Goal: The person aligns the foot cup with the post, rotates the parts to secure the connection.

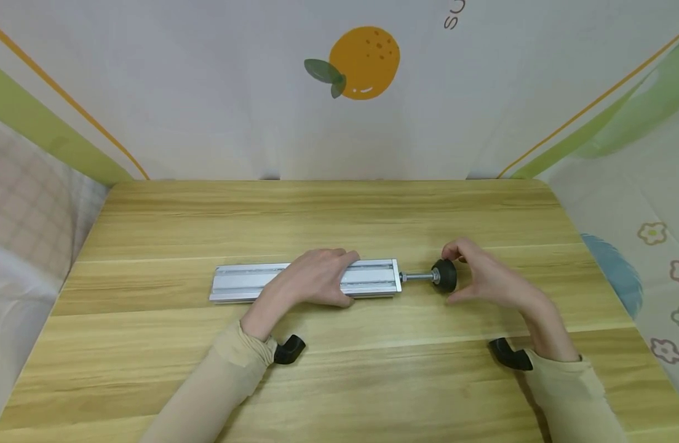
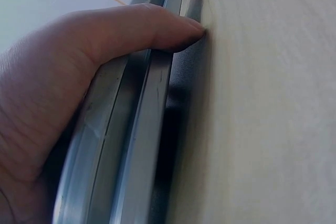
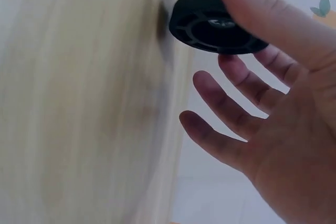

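Observation:
A silver aluminium profile (image 1: 234,283) with long slots lies sideways on the wooden table. My left hand (image 1: 314,277) grips it from above near its right half, the thumb (image 2: 157,27) along the near side in the left wrist view. Out of the profile's right end plate comes a threaded rod (image 1: 419,277) with a nut against the plate. At the rod's outer end sits a round black levelling foot (image 1: 446,275). My right hand (image 1: 491,280) pinches its rim between thumb and fingers. The right wrist view shows the foot's ribbed underside (image 3: 223,30), with the other fingers spread below.
The wood-grain table (image 1: 384,381) reaches back to a pale cloth (image 1: 206,92) printed with an orange fruit. More printed cloth hangs at both sides. Black curved pieces (image 1: 289,349) stick out by both sleeves.

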### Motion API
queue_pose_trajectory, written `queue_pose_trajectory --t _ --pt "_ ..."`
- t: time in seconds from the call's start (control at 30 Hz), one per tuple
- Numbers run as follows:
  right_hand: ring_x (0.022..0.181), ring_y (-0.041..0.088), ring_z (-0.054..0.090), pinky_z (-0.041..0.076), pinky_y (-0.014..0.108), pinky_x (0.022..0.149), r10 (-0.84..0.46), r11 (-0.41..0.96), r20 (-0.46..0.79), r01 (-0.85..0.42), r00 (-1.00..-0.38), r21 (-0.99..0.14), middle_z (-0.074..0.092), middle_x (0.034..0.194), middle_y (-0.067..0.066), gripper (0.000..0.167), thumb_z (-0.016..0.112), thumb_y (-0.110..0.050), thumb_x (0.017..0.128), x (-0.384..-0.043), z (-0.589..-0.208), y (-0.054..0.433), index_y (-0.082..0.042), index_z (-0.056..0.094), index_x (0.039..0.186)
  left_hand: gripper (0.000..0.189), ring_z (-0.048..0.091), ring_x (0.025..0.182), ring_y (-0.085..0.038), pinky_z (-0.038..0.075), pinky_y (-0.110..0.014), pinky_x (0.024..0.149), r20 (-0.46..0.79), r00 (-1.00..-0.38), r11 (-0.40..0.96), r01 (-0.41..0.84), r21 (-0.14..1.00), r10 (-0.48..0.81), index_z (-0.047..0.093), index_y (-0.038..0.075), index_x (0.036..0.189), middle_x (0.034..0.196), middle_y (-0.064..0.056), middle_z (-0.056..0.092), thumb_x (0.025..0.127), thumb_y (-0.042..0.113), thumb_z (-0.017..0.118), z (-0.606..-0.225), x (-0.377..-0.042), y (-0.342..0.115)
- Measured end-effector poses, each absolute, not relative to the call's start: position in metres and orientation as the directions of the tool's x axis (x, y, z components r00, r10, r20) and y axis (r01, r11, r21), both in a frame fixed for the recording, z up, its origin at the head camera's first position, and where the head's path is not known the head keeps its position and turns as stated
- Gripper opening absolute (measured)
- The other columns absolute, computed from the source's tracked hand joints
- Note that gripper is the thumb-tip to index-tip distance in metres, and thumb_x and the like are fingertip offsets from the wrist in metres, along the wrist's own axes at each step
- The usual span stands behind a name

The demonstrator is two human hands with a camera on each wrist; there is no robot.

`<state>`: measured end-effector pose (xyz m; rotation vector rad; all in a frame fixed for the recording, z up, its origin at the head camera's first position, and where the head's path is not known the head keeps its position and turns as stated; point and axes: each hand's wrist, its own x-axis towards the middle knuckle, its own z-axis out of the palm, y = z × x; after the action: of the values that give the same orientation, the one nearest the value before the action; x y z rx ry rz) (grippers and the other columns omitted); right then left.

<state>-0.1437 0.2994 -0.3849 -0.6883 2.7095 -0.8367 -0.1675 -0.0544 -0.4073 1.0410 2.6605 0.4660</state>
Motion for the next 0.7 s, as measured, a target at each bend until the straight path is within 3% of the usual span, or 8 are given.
queue_pose_trajectory --t 0.13,0.3,0.5,0.7 --pt "0.115 0.025 0.055 0.046 0.037 0.101 -0.501 0.730 -0.044 -0.395 -0.864 -0.558 0.058 0.119 0.009 0.074 0.097 -0.009 0.063 -0.144 -0.388 0.296 -0.007 0.050 0.120 0.077 0.060 0.083 -0.014 0.056 -0.037 0.081 -0.111 -0.717 0.696 0.610 0.379 0.689 0.054 0.015 0.141 0.106 0.000 0.069 0.076 0.043 0.082 -0.408 -0.168 -0.054" --pt "0.115 0.026 0.057 0.047 0.043 0.102 -0.491 0.734 -0.037 -0.390 -0.871 -0.556 0.063 0.118 0.009 0.069 0.097 -0.010 0.064 -0.145 -0.389 0.296 -0.006 0.055 0.119 0.076 0.060 0.083 -0.013 0.055 -0.036 0.081 -0.114 -0.720 0.700 0.606 0.377 0.685 0.055 0.016 0.141 0.106 0.001 0.068 0.076 0.043 0.082 -0.409 -0.168 -0.054" --pt "0.124 0.031 0.057 0.047 0.052 0.101 -0.502 0.749 -0.088 -0.382 -0.861 -0.541 0.067 0.132 0.012 0.056 0.083 -0.022 0.085 -0.142 -0.382 0.306 -0.006 0.061 0.134 0.074 0.059 0.082 -0.014 0.055 -0.037 0.080 -0.113 -0.722 0.701 0.604 0.379 0.683 0.055 0.016 0.140 0.104 0.001 0.067 0.076 0.043 0.082 -0.409 -0.168 -0.054" --pt "0.130 0.034 0.053 0.047 0.058 0.102 -0.493 0.774 -0.181 -0.334 -0.851 -0.537 0.061 0.143 0.016 0.056 0.063 -0.031 0.102 -0.140 -0.379 0.311 -0.009 0.050 0.152 0.074 0.059 0.081 -0.014 0.055 -0.037 0.079 -0.108 -0.721 0.699 0.608 0.378 0.685 0.055 0.016 0.139 0.103 0.001 0.067 0.076 0.042 0.082 -0.409 -0.168 -0.054"
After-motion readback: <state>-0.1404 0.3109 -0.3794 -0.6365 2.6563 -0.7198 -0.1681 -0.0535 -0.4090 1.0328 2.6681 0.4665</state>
